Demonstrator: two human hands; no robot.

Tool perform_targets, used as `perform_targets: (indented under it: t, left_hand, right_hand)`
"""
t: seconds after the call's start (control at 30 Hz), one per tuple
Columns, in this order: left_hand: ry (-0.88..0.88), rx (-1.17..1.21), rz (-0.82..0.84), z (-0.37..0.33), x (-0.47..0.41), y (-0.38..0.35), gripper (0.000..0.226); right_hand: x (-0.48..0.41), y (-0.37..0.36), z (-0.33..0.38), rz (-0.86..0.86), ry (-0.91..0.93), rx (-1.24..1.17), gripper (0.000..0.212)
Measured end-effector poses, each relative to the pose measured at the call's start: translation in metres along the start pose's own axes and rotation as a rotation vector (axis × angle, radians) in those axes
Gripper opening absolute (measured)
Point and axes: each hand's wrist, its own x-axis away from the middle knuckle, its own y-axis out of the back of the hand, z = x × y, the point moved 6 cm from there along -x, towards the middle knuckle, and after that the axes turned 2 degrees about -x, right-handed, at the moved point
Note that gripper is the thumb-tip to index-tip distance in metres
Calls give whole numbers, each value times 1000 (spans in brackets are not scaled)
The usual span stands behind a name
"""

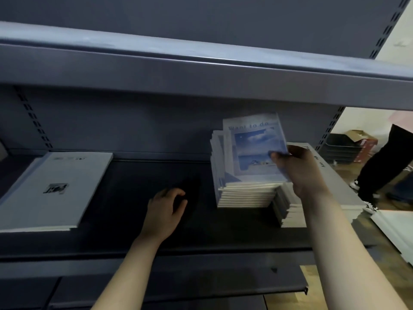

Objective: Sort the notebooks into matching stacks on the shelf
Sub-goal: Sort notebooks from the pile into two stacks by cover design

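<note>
Here the right hand reaches in over the shelf toward its right end. Thumb and fingers pinch the lower right corner of one blue notebook, held tilted over the blue stack. The left hand hangs near the shelf's middle, fingers loosely curled, grasping nothing. Three stacks show: the blue one, a grey stack just beside it at the right end, and a pale stack at the left end.

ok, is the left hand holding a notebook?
No, the left hand is loosely curled over the shelf with nothing in it; only the right hand grips the blue notebook.
</note>
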Motion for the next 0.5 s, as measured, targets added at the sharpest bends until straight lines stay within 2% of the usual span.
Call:
perform_targets:
  t: [0.17,0.37,0.5]
  left_hand:
    - [-37,-154,8,-3,3,-5,31]
    - [-33,-168,-3,-1,3,-5,34]
    - [-16,-155,-3,-1,4,-5,36]
  right_hand:
    - [-13,-3,-8,-8,68,161,15]
    - [-23,-10,-14,-44,96,432,29]
    - [-23,-15,-16,-66,118,489,26]
